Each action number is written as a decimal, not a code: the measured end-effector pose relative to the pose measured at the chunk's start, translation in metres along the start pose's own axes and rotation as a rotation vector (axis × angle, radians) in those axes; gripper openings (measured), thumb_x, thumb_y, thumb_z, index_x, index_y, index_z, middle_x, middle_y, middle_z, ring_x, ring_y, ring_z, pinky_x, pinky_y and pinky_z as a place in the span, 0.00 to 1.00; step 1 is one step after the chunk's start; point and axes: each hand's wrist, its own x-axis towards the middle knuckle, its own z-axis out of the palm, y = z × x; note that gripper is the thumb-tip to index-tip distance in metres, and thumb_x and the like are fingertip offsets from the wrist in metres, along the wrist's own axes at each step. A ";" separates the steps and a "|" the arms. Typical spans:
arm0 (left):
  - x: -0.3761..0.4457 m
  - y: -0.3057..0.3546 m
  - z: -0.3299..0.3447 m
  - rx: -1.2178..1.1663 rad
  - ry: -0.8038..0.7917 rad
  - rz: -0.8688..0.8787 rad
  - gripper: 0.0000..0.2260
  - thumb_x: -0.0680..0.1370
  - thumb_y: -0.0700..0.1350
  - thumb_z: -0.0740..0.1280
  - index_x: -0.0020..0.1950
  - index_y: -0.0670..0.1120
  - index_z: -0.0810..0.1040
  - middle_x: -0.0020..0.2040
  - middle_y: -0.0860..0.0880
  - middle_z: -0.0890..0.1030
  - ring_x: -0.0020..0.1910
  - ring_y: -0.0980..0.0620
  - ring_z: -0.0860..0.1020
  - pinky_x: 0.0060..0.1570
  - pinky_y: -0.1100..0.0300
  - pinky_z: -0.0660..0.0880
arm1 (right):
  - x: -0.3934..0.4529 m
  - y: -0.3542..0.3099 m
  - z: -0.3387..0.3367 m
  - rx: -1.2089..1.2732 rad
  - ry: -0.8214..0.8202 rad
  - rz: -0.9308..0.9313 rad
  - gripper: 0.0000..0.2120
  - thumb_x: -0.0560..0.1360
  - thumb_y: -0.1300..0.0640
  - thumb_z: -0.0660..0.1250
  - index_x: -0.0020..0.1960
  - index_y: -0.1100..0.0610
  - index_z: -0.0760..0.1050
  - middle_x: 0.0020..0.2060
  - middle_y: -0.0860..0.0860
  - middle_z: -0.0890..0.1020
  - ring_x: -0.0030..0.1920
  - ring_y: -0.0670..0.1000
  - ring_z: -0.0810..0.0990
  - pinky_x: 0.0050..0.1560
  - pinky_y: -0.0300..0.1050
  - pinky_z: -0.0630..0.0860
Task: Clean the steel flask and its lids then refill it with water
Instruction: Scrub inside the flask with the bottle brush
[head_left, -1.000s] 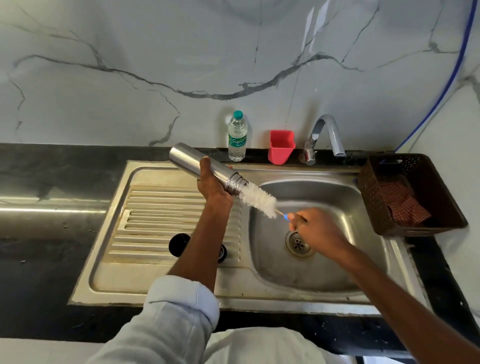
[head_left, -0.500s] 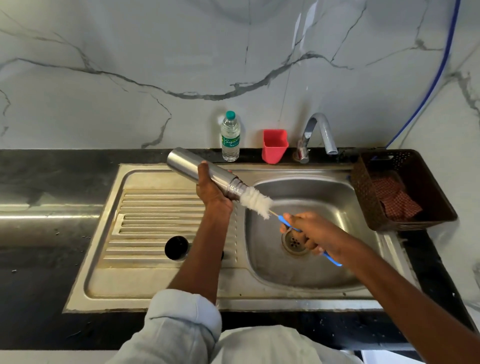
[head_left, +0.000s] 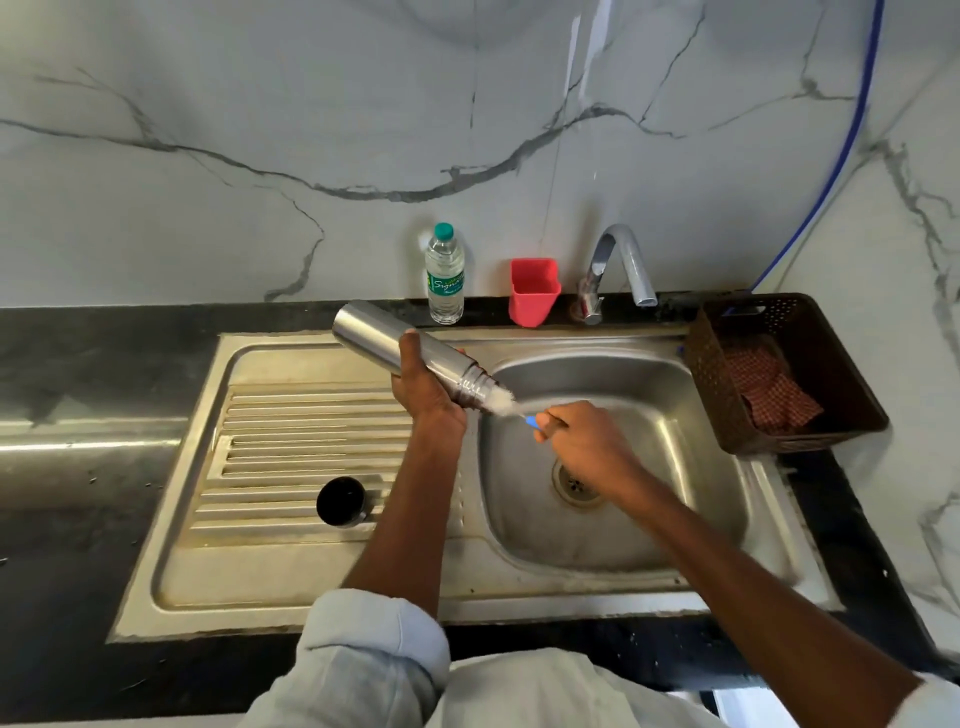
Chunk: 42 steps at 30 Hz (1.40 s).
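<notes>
1. Black lid sits on the drainboard of the sink, left side.
2. Left hand has its fingers wrapped round the steel flask, tilted with its mouth down toward the basin.
3. Right hand grips the blue handle of the bottle brush; the bristles are mostly inside the flask mouth.
4. Brown basket far right.
</notes>
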 end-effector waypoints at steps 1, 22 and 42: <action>0.003 0.006 -0.001 0.005 -0.012 0.001 0.33 0.68 0.56 0.78 0.68 0.41 0.75 0.49 0.34 0.84 0.40 0.39 0.84 0.40 0.45 0.82 | 0.000 0.006 -0.005 0.033 -0.026 0.002 0.17 0.77 0.44 0.62 0.35 0.50 0.79 0.28 0.41 0.80 0.36 0.49 0.79 0.43 0.45 0.74; -0.012 0.009 0.005 -0.003 0.046 -0.040 0.29 0.73 0.51 0.77 0.68 0.39 0.74 0.47 0.37 0.83 0.35 0.42 0.84 0.34 0.50 0.81 | -0.022 0.005 -0.022 -0.264 0.246 -0.223 0.07 0.74 0.58 0.64 0.48 0.47 0.77 0.39 0.46 0.81 0.41 0.55 0.79 0.38 0.47 0.69; -0.008 0.012 -0.017 -0.025 0.013 -0.062 0.32 0.71 0.55 0.78 0.68 0.41 0.74 0.44 0.40 0.82 0.38 0.43 0.84 0.39 0.49 0.82 | -0.002 0.017 -0.009 -0.063 -0.019 0.013 0.17 0.79 0.45 0.66 0.34 0.51 0.76 0.29 0.52 0.78 0.32 0.55 0.77 0.35 0.46 0.68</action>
